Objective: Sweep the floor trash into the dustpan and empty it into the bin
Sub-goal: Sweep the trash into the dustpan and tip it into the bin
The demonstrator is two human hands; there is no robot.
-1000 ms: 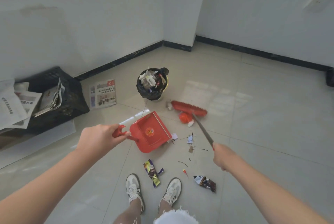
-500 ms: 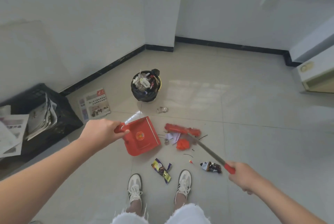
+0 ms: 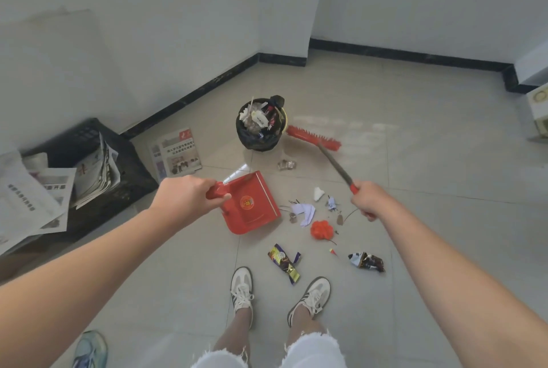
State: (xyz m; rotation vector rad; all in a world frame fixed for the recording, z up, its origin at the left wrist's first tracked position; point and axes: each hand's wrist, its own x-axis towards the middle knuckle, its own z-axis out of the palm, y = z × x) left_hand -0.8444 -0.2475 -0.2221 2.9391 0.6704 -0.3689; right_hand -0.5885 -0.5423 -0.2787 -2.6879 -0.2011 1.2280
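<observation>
Just beside bin [image 3: 258, 142] rim, broom [image 3: 314, 138]

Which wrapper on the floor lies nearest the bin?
The crumpled clear wrapper, alone just in front of the bin; the purple wrapper and the dark wrapper lie by the person's shoes.

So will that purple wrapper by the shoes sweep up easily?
The purple foil snack wrapper looks thin and crinkled, so probably light and floppy. On the glossy tile floor it likely slides easily.

Tilted red dustpan [image 3: 252, 204] was just left of scattered litter [image 3: 305, 213], red broom [image 3: 312, 137] head lay just beside full black-lined bin [image 3: 258, 142].
</observation>
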